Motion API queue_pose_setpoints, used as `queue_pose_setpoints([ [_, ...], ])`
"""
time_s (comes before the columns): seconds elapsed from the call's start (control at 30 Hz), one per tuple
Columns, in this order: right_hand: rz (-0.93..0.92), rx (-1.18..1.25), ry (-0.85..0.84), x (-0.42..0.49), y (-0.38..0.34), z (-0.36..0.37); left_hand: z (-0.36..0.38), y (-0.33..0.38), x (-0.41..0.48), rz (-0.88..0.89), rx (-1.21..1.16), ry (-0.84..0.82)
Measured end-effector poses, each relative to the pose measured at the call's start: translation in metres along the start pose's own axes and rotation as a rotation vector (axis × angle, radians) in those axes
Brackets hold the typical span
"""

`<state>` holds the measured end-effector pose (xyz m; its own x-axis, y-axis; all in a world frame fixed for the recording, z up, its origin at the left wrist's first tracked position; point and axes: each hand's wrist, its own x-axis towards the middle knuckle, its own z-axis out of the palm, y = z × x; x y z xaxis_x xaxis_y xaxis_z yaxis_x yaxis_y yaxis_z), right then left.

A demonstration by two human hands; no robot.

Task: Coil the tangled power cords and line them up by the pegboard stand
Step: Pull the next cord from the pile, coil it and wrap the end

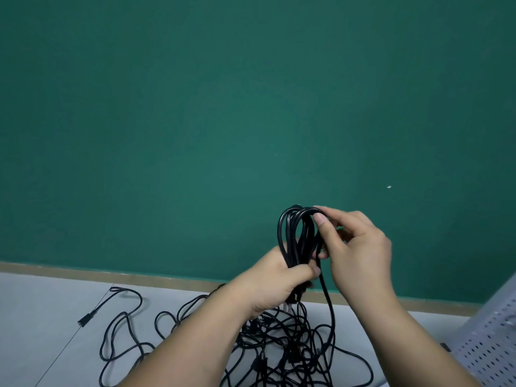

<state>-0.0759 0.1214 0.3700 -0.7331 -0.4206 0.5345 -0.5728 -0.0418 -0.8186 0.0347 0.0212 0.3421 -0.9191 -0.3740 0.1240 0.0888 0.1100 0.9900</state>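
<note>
Above the tangled cords (279, 350) on the floor (42, 317), my left hand (275, 286) grips the coil (296, 236); my right hand (360, 247) pinches its top loop. Pegboard stand (491, 342) at right.

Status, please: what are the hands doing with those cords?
Left hand grips coil base. Right hand pinches its top. Strand trails into tangled pile below. Pegboard stand at right.
</note>
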Motion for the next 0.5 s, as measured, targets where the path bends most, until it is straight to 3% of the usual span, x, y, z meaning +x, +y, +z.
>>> queue_pose_setpoints([
  [0.23, 0.047, -0.023, -0.070, 0.0016, 0.0022, 0.0007, 0.0007, 0.0000, -0.0033, -0.018, -0.141, -0.097],
  [0.4, 0.190, 0.189, -0.298, 0.0053, 0.0011, -0.0061, 0.0006, 0.0034, -0.0005, -0.011, -0.173, -0.153],
  [0.5, 0.135, 0.057, -0.350, 0.0042, 0.0030, -0.0060, -0.0006, 0.0018, -0.0009, -0.050, -0.121, -0.140],
])
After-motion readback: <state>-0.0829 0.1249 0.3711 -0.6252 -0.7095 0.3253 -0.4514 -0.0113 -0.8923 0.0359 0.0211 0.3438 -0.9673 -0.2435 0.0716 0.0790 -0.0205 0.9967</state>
